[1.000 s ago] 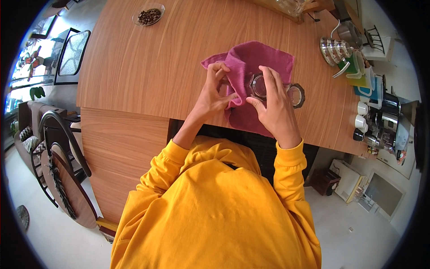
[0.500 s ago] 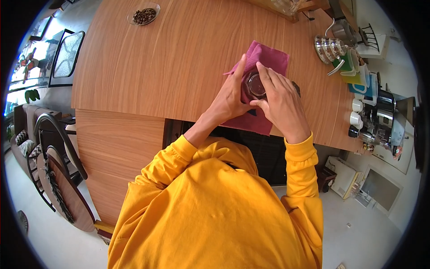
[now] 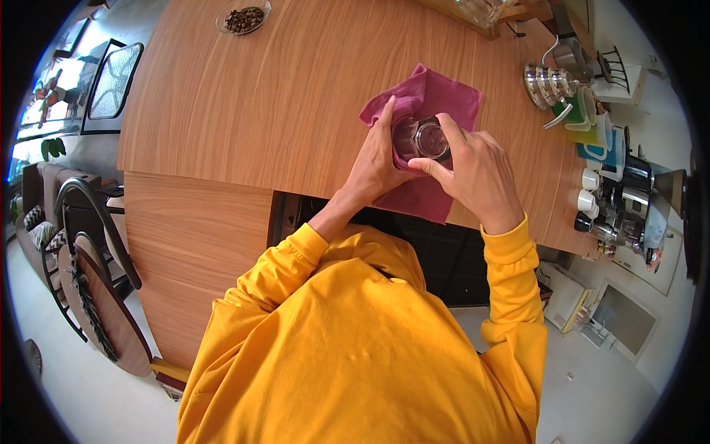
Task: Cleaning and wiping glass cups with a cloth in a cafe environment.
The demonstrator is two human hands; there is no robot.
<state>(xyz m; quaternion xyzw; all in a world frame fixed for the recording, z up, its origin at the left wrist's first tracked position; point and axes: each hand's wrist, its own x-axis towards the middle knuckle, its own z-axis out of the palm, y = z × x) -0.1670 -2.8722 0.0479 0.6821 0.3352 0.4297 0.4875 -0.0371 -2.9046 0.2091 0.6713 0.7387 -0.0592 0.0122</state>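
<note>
A small clear glass jar [image 3: 431, 139] is held over a pink cloth [image 3: 452, 100] near the front of the wooden table, its round rim tilted to the right. My left hand [image 3: 376, 157] cups its left side, the cloth bunched between palm and glass, thumb up along the side. Thumb and forefinger of my right hand [image 3: 477, 169] pinch the rim from the right, the other fingers curled behind. Part of the cloth lies flat under both hands and reaches the table's front edge. A dark edge shows behind the jar; I cannot make out what it belongs to.
A glass dish of brown beans [image 3: 244, 20] sits at the far left of the table [image 3: 259, 103]. Along the right side stand a silver gooseneck kettle [image 3: 546, 85], plastic jugs [image 3: 592, 132], white cups [image 3: 586, 200] and coffee gear. A wooden frame [image 3: 462, 15] edges the back.
The jar has tilted over to the right and more of it shows. My right hand has shifted right, uncovering the jar, while the left hand has stayed about its place.
</note>
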